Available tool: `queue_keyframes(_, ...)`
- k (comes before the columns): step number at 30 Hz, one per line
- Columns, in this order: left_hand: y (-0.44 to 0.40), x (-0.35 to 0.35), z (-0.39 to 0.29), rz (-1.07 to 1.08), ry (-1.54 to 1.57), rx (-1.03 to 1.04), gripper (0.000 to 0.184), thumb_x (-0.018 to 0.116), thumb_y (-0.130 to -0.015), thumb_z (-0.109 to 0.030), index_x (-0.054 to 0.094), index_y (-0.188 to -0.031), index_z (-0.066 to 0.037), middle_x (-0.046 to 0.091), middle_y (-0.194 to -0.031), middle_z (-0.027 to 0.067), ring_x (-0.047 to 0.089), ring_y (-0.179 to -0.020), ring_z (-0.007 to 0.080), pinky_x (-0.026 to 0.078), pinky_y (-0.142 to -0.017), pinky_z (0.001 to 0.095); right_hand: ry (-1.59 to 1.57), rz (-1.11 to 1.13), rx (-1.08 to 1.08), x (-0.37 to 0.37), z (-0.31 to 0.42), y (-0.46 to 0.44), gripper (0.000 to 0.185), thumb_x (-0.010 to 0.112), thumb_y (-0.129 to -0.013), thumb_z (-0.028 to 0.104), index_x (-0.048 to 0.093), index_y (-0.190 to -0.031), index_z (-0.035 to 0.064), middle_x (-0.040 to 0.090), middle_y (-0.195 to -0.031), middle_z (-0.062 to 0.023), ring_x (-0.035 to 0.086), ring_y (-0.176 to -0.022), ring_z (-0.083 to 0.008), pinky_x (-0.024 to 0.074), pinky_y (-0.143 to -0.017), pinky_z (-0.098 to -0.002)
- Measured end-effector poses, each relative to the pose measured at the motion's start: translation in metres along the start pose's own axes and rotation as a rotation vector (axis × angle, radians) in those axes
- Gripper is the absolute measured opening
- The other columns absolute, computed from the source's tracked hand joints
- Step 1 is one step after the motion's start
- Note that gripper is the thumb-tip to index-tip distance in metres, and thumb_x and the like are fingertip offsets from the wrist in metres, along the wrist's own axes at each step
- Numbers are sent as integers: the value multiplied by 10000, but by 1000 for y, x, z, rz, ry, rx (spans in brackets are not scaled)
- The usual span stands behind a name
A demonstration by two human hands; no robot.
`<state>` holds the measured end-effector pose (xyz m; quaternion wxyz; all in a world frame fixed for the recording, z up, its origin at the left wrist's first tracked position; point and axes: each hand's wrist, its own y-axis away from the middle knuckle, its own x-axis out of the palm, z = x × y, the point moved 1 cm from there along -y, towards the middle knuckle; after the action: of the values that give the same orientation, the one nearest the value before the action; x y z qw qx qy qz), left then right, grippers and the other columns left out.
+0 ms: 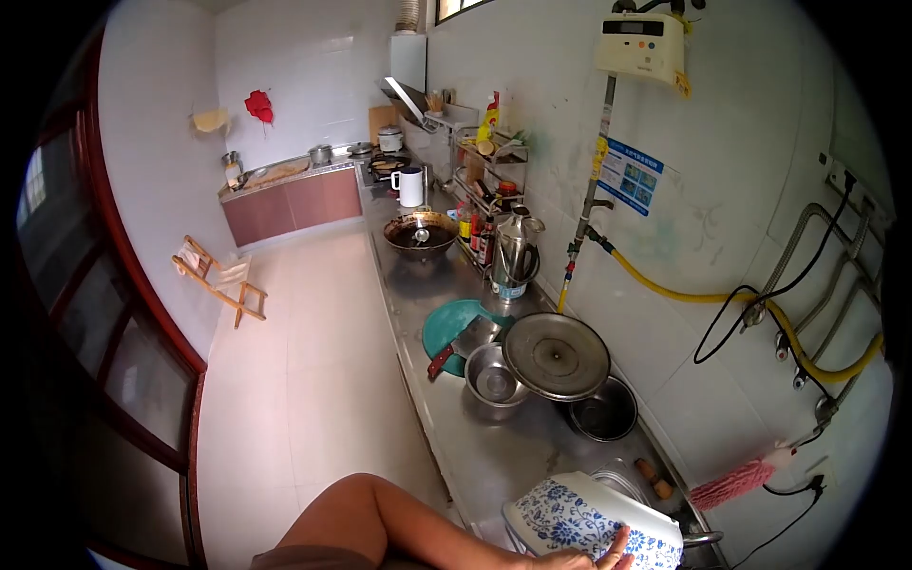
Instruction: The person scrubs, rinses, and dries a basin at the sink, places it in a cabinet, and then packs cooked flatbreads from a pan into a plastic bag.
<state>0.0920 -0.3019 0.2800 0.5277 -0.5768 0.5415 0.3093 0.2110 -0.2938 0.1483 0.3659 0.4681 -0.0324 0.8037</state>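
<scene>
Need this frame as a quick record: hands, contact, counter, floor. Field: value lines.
left_hand: left hand at the bottom edge, partly cut off
right_hand: not in view
contact: left fingers on blue-and-white floral vessel
counter_near: steel bowl, dark pot, round lid overlapping both in this view
counter_mid: cleaver on teal board; metal flask
counter_far: wok with ladle in it; white jug
floor: wooden folding chair
grip_firmness: cannot tell

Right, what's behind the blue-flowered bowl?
Beyond the blue-flowered bowl, part of a shiny metal item and a short brown object show. The bowl hides the rest of the metal item and whatever lies directly behind.
</scene>
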Motion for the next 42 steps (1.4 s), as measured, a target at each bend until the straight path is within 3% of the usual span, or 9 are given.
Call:
queue_keyframes(12, 13, 7, -14, -88, -84, -29, 931, 519, -704, -563, 319, -1219, 186, 536, -976, 307, 544, -458, 213, 449, -401, 324, -1, 15, 14, 1, -5, 14, 495, 403, -889, 238, 373, -1342, 40, 490, -1279, -87, 462, -1139, -235, 341, -1012, -363)
queue_keyframes(16, 19, 5, -22, -145, -336, -4, 596, 464, -787, -288, 420, -1188, 151, 573, -906, 221, 516, -451, 134, 406, -378, 282, -1, 20, 12, 3, -5, 20, 497, 411, -883, 225, 372, -1341, 37, 490, -1280, -91, 462, -1142, -240, 339, -1015, -369)
queue_keyframes(20, 28, -3, -27, -220, -473, 34, 516, 429, -772, -193, 459, -1166, 140, 590, -853, 159, 472, -437, 86, 368, -369, 251, 1, 22, 5, 2, -6, 26, 500, 420, -877, 213, 371, -1341, 34, 489, -1280, -95, 462, -1146, -244, 338, -1018, -374)
queue_keyframes(22, 34, -13, -28, -453, -569, 128, 531, 423, -788, -219, 450, -1169, 149, 594, -828, 141, 445, -422, 74, 354, -368, 241, 1, 22, 0, 2, -6, 29, 501, 424, -874, 207, 371, -1340, 32, 489, -1281, -98, 462, -1147, -246, 337, -1019, -377)
queue_keyframes(23, 34, -19, -29, -455, -569, 129, 531, 423, -788, -219, 450, -1169, 149, 594, -828, 141, 445, -422, 74, 354, -368, 241, 0, 21, -3, 2, -7, 30, 502, 426, -872, 204, 371, -1340, 32, 489, -1281, -99, 462, -1148, -248, 337, -1020, -378)
queue_keyframes(25, 33, -32, -34, -258, -390, 31, 535, 415, -800, -242, 454, -1163, 150, 591, -841, 161, 442, -411, 82, 359, -368, 245, -4, 22, -8, 2, -7, 33, 503, 430, -869, 197, 370, -1340, 30, 489, -1281, -101, 462, -1150, -250, 336, -1021, -381)
queue_keyframes(29, 39, -23, -29, -228, -344, 52, 562, 419, -807, -277, 443, -1167, 153, 588, -866, 188, 453, -408, 93, 365, -366, 252, -2, 26, -23, 6, -9, 36, 507, 438, -863, 185, 370, -1339, 27, 489, -1282, -105, 463, -1153, -254, 334, -1024, -386)
queue_keyframes(34, 54, -30, -20, -155, -47, 27, 602, 477, -791, -239, 355, -1216, 170, 576, -863, 241, 537, -444, 178, 441, -405, 310, -2, 42, -46, 18, -15, 38, 512, 448, -855, 170, 369, -1339, 24, 489, -1283, -110, 463, -1157, -260, 333, -1028, -393)
queue_keyframes(42, 94, -48, 7, -269, -86, 62, 564, 459, -812, -201, 348, -1245, 143, 521, -936, 301, 538, -437, 166, 442, -390, 291, -3, 150, -31, 67, -39, 35, 520, 465, -843, 145, 367, -1338, 18, 488, -1284, -119, 464, -1164, -269, 330, -1033, -404)
